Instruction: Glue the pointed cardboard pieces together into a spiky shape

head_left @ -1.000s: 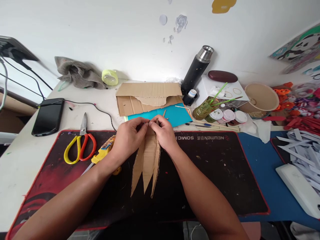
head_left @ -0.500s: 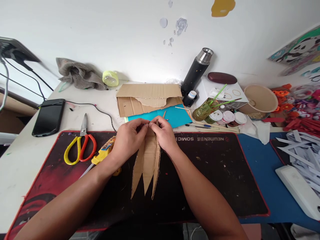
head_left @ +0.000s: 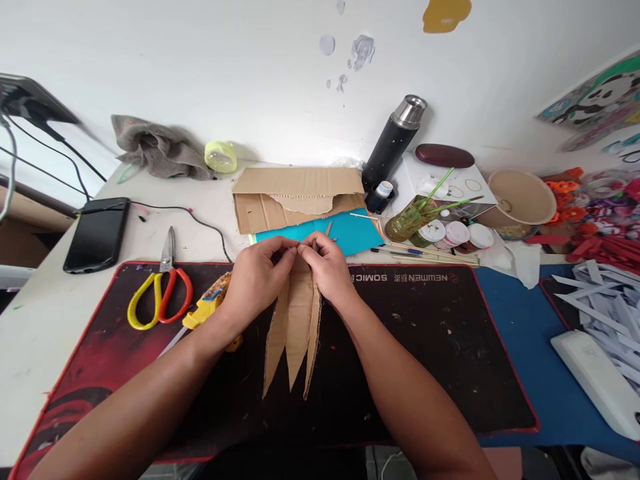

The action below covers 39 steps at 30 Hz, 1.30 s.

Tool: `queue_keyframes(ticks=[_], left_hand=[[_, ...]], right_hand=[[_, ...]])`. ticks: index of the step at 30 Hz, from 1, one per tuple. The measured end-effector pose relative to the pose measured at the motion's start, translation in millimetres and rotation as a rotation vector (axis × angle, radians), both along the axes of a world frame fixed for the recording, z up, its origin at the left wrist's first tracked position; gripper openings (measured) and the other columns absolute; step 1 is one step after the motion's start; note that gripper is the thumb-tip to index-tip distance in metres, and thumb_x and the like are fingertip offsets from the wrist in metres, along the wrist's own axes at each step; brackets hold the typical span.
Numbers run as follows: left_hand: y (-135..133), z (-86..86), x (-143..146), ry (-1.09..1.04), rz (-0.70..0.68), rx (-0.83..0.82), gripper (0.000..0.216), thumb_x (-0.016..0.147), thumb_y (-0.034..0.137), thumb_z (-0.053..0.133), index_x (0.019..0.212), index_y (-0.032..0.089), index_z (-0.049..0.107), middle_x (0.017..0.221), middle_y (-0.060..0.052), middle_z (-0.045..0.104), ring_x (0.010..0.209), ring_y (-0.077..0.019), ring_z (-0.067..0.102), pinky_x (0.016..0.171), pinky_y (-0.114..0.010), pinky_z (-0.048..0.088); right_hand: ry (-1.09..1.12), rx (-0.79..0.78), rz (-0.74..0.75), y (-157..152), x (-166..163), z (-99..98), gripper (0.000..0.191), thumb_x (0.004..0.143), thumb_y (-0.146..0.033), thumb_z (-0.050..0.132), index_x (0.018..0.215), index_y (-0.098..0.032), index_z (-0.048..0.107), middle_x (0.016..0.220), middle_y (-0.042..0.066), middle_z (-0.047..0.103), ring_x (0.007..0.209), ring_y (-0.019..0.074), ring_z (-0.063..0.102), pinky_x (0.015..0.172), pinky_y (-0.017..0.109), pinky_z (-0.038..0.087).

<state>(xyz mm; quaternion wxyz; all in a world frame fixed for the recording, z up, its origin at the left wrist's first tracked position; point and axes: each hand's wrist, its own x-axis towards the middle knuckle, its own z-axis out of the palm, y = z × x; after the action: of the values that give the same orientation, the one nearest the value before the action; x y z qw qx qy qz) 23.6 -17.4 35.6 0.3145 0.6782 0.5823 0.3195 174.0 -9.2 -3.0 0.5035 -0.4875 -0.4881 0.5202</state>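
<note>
Cardboard (head_left: 297, 320), brown, corrugated and ending in three long points, sits between the bare left hand (head_left: 261, 275) and the bare right hand (head_left: 330, 268). From where I stand, both are pinched close together on its far end, the points stretching toward the person over a black, red-edged rectangular mat (head_left: 425, 360).
</note>
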Motion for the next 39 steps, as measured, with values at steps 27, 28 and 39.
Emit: queue_keyframes(ticks=[27,28,39], left_hand=[[4.9,0.0,-11.2,-0.188,-0.007,-0.190,0.047,0.090,0.048,0.068,0.125,0.017,0.076,0.073,0.002,0.068,0.064,-0.0157,0.056,0.063,-0.028,0.045],[5.2,-0.2,-11.4,-0.213,-0.008,-0.202,0.049,0.090,0.049,0.069,0.126,0.016,0.075,0.071,0.003,0.066,0.063,-0.0150,0.054,0.061,-0.028,0.044],[9.5,-3.6,-12.8,-0.328,0.023,-0.265,0.033,0.083,0.051,0.078,0.090,0.018,0.077,0.084,-0.004,0.077,0.074,-0.0179,0.064,0.069,-0.028,0.048]], right_hand=[[-0.007,-0.025,0.026,-2.4,-0.6,4.0,0.021,0.087,-0.039,0.066,0.075,-0.025,0.056,0.071,-0.005,0.048,0.070,0.0169,0.043,0.068,0.032,0.035],[-0.006,-0.026,0.027,-2.3,-0.5,4.2,0.021,0.087,-0.039,0.066,0.075,-0.025,0.056,0.071,-0.005,0.048,0.070,0.0168,0.043,0.068,0.032,0.035],[0.000,-0.027,0.024,-1.2,-0.6,0.4,0.022,0.087,-0.041,0.066,0.076,-0.026,0.056,0.073,-0.004,0.049,0.072,0.0176,0.046,0.070,0.033,0.038]])
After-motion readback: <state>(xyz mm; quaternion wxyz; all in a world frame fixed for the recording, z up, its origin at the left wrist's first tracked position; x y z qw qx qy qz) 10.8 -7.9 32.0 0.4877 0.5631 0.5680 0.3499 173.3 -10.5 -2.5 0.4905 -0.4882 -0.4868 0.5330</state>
